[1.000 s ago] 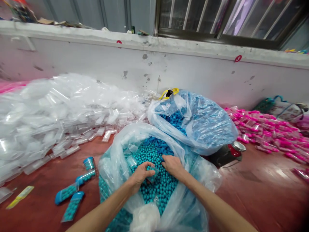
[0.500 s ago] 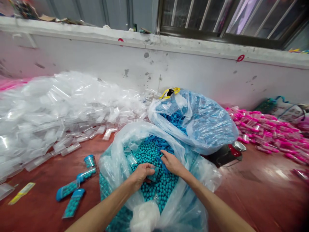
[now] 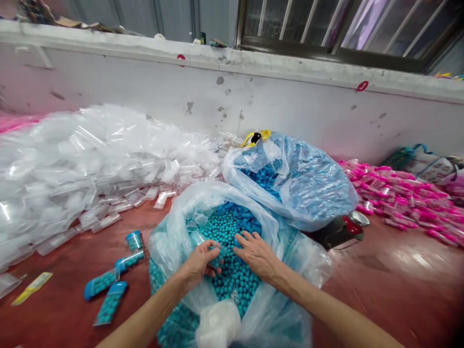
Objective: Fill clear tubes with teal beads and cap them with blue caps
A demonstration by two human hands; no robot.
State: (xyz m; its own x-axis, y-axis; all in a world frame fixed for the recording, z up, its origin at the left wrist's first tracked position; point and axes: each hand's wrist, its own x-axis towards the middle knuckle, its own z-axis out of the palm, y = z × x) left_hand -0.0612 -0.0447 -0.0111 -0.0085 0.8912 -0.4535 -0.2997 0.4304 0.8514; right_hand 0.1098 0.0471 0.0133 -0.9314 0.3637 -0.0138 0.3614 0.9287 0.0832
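Over an open plastic bag [image 3: 192, 198] of teal beads [image 3: 223, 227], my left hand [image 3: 199, 261] is closed around a clear plastic container [image 3: 217, 258] with teal beads in it, partly covered by my fingers. My right hand [image 3: 259, 256] is just to the right, its fingertips pinching a small blue cap [image 3: 238, 240], mostly hidden. Cap and container are a short gap apart. More blue caps [image 3: 250, 221] lie on the beads at the back of the bag. Clear empty containers [image 3: 194, 234] rest inside it at the left.
Several capped containers of beads [image 3: 110, 304] lie on the red surface [image 3: 145, 299] at left. A heap of clear containers [image 3: 90, 164] fills the far left. Behind stands a second bag [image 3: 315, 183] of blue caps. To the right are a dark lantern-like object [image 3: 342, 232] and pink items [image 3: 402, 198].
My left hand has shifted left with the container. My right hand has come down and toward me, bringing a blue cap from the cap pile near the container.
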